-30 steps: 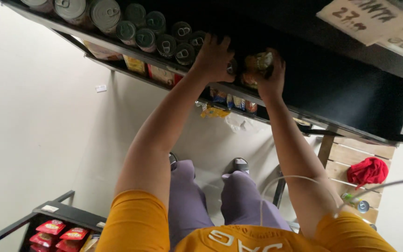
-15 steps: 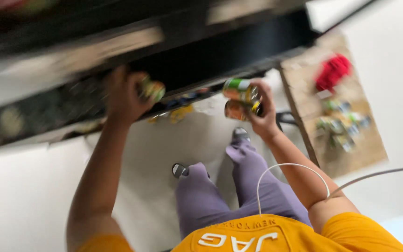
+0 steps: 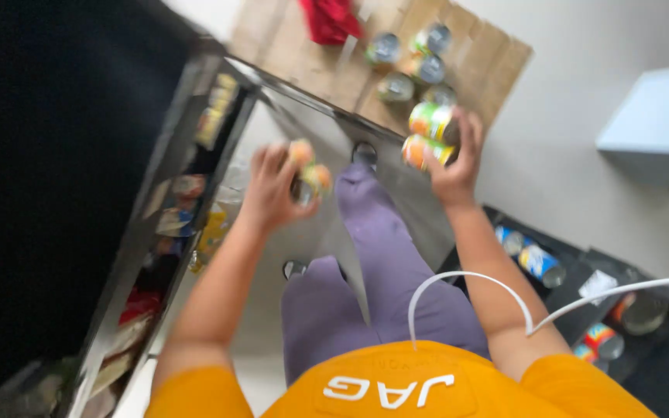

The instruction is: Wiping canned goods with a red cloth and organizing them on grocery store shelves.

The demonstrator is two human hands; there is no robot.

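both hands [image 3: 272,190] [image 3: 454,166] grip motion-blurred cans [image 3: 310,172] [image 3: 430,133], labels unreadable.

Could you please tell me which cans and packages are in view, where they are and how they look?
Two green-and-orange cans: stacked in right hand.
Orange-labelled cans: in left hand, blurred.
Silver-topped cans: on wooden pallet.
Blue-labelled cans: lying in black tray, right.
Yellow and red packets: dark shelf, left.

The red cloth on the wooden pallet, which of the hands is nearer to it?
Left. The left hand, holding small cans, sits below the red cloth; the right hand, gripping two stacked cans, is farther off to its lower right.
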